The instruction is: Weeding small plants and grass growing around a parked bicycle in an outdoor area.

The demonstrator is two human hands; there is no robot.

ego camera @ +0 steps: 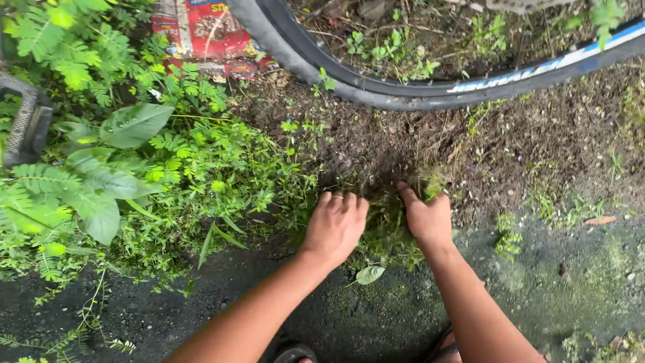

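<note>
Hands, left (334, 225) and right (426, 216), clamp a weed clump (390, 232) just below the bicycle tyre (376, 91), bare soil (537, 141) rightward.

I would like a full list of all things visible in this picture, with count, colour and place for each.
weed clump: one, green, on the soil between both hands
bicycle tyre: one, black with blue and white stripe, across the top
bicycle pedal: one, black, left edge
printed bag: one, red, top left among plants
leafy plants: many, green, left side
bare soil: dark brown, centre right
sandals: two, dark, bottom edge, partly hidden
left hand: gripping the weed clump
right hand: gripping the weed clump
</note>
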